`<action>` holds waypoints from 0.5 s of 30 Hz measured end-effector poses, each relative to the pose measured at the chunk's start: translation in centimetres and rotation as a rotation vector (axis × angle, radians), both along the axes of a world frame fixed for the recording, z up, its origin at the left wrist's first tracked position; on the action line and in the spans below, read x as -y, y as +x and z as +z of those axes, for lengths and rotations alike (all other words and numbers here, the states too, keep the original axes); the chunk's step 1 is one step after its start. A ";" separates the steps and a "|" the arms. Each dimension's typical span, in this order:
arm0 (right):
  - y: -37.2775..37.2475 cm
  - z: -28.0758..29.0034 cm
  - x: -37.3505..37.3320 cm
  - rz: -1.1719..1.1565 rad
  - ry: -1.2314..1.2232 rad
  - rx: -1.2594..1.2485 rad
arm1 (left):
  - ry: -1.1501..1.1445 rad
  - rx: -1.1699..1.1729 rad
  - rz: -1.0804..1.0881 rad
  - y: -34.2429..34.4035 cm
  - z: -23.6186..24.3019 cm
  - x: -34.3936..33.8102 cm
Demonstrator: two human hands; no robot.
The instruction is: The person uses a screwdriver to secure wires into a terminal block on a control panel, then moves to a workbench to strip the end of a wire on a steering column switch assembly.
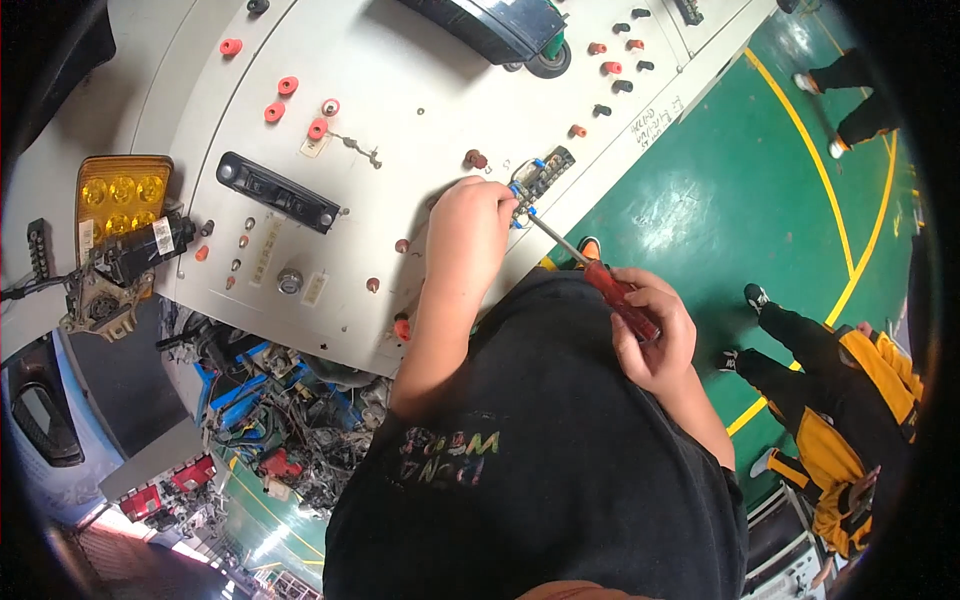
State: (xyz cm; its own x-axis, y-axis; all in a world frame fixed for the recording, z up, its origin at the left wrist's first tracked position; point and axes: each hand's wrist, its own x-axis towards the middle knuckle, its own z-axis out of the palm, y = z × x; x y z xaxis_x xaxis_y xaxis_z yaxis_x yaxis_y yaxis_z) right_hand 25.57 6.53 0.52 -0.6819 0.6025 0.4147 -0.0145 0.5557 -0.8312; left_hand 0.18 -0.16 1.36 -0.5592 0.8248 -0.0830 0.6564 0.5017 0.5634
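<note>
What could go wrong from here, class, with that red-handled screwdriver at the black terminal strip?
The red-handled metal screwdriver in the right hand might slip and jab the left hand, close to its tip. The small blue connectors on the black terminal strip could be bent or loosened, as the left hand crowds them. The strip sits near the white panel's edge, so a dropped part might reach the green floor.

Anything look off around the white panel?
Yes: the heap of wires and parts beside the white panel is a tangled jumble, which looks untidy. Nothing stands out at the terminal block, where the left hand works beside the right hand's screwdriver.
</note>
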 end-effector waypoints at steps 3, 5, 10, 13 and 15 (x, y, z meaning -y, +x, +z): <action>-0.2 0.2 -0.3 0.030 0.044 -0.003 | 0.001 0.011 0.014 0.1 0.1 0.0; -0.4 0.4 -0.4 0.038 0.050 -0.003 | 0.031 -0.029 0.002 0.0 -0.1 0.1; -0.6 0.5 -0.8 0.051 0.061 0.013 | 0.049 -0.052 -0.005 0.1 -0.2 -0.1; -0.6 0.6 -0.9 0.044 0.082 0.024 | 0.041 -0.044 -0.003 0.0 -0.2 -0.2; -0.5 0.7 -0.9 0.056 0.079 0.021 | 0.044 -0.050 -0.015 0.0 -0.3 -0.2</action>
